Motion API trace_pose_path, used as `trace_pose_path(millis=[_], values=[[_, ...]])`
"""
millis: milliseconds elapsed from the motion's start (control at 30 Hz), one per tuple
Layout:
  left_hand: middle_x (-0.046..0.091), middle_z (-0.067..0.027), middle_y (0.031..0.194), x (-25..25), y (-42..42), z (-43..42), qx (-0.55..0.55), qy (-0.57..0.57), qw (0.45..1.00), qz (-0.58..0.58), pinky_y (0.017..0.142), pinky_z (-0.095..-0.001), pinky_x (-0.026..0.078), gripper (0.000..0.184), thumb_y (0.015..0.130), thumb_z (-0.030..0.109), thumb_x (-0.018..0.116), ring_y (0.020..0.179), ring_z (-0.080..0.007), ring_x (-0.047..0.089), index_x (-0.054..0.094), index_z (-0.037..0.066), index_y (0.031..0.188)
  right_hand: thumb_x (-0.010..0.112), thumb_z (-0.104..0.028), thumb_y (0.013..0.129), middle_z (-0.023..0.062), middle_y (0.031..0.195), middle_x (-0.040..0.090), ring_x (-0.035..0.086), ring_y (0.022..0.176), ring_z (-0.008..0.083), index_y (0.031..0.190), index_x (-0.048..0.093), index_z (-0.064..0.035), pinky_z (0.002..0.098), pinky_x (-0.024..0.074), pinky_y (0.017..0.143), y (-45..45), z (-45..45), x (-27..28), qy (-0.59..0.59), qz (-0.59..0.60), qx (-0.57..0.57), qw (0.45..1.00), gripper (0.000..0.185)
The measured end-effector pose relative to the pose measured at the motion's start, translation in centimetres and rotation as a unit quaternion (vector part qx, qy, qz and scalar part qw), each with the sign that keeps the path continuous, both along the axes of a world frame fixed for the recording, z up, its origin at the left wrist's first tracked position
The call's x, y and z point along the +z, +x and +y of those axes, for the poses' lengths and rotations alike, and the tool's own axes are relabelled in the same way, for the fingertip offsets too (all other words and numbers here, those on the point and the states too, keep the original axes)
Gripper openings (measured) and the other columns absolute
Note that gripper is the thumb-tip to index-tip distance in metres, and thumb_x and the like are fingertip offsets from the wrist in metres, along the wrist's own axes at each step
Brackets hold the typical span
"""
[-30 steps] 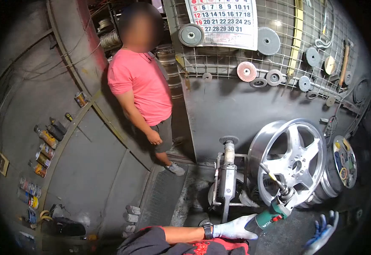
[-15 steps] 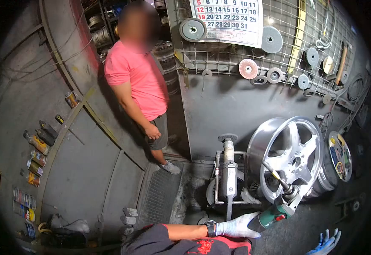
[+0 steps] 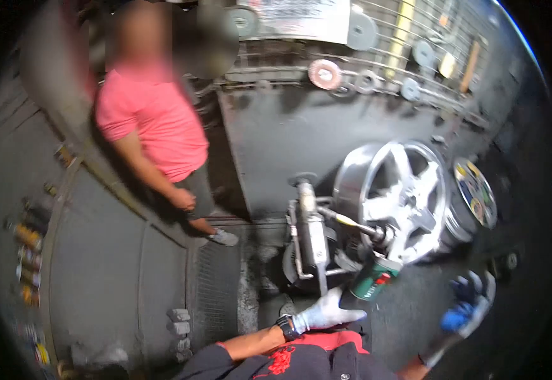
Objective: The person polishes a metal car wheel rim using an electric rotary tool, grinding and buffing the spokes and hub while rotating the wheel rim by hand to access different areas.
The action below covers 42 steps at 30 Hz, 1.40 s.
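My left hand (image 3: 330, 311), in a white-and-blue work glove with a dark watch (image 3: 285, 329) at the wrist, is wrapped round the rear end of a green power tool (image 3: 376, 280). The tool has a red switch, a metal head and a side handle (image 3: 344, 220) pointing left. Its head overlaps the lower edge of a shiny five-spoke alloy wheel (image 3: 409, 190); whether they touch I cannot tell. My right hand (image 3: 469, 307), gloved in white and blue, is raised to the right of the tool. Nothing shows in it; its fingers are bent but apart.
A grey machine on a metal frame (image 3: 316, 240) stands left of the wheel. Behind hangs a wire rack (image 3: 377, 76) with several discs. A person in a pink shirt (image 3: 156, 120) stands at left. Cans (image 3: 29, 256) line the left side; a round tray (image 3: 475, 190) sits right.
The view has shifted, moving the scene up and left. The tool's side handle now lies flatter. My right hand has come up into fuller view, its fingers more bent.
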<state>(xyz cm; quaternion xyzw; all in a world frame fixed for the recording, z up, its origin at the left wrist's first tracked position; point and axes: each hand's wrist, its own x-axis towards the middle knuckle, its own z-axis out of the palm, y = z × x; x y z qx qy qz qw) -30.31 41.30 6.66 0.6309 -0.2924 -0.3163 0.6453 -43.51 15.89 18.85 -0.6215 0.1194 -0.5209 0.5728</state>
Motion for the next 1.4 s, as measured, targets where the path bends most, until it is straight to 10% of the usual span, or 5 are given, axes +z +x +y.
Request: trace_pose_path(millis=[100, 567, 933, 1033, 1400], values=[[0.054, -0.0164, 0.134, 0.2, -0.1, 0.0, -0.067, -0.001, 0.995, 0.075, 0.109, -0.0362, 0.037, 0.083, 0.077, 0.035, 0.081, 0.126, -0.0255, 0.050, 0.041, 0.002, 0.143, 0.044, -0.030, 0.099, 0.0183, 0.118, 0.064, 0.066, 0.100, 0.0270, 0.144, 0.039, -0.0052, 0.0396, 0.0523, 0.087, 3.1, 4.3, -3.1, 0.209, 0.121, 0.179, 0.954, 0.051], [0.069, -0.0141, 0.106, 5.4, -0.3, -6.9, -0.258, 0.110, 0.957, -0.074, 0.090, -0.0351, 0.050, 0.053, 0.084, 0.034, 0.072, 0.098, -0.0217, 0.065, 0.058, 0.002, 0.124, 0.079, -0.038, 0.079, 0.0118, 0.111, 0.062, 0.066, 0.095, 0.0238, 0.132, 0.046, -0.0017, 0.0397, 0.0581, 0.083, 1.2, 1.8, -7.1, 0.366, 0.060, 0.321, 0.871, 0.072], [0.065, -0.0160, 0.107, 2.3, 22.9, -13.8, 0.392, 0.089, 0.857, -0.323, 0.086, -0.0359, 0.051, 0.039, 0.088, 0.026, 0.069, 0.098, -0.0238, 0.063, 0.062, 0.002, 0.118, 0.063, -0.043, 0.091, 0.0202, 0.119, 0.055, 0.057, 0.103, 0.0302, 0.146, 0.029, 0.0003, 0.0477, 0.0493, 0.089, -12.8, -19.5, -9.6, 0.380, -0.215, 0.277, 0.856, 0.078], [0.052, -0.0255, 0.128, 1.8, 24.5, -18.1, 0.356, 0.203, 0.805, -0.430, 0.100, -0.0447, 0.044, 0.065, 0.084, 0.039, 0.070, 0.117, -0.0380, 0.055, 0.048, 0.004, 0.135, 0.063, -0.046, 0.091, 0.0213, 0.116, 0.057, 0.061, 0.095, 0.0300, 0.156, 0.007, -0.0062, 0.0458, 0.0483, 0.086, -17.2, -24.5, -9.6, 0.344, -0.222, 0.346, 0.844, 0.094], [0.068, -0.0213, 0.099, 3.4, 28.5, -23.8, 0.292, 0.385, 0.772, -0.413, 0.084, -0.0480, 0.049, 0.046, 0.089, 0.048, 0.059, 0.096, -0.0408, 0.064, 0.057, 0.007, 0.110, 0.060, -0.052, 0.089, 0.0209, 0.095, 0.068, 0.047, 0.130, 0.0438, 0.142, 0.044, -0.0015, 0.0713, 0.0054, 0.113, -12.2, -33.0, -19.5, 0.458, -0.259, 0.231, 0.818, 0.075]])
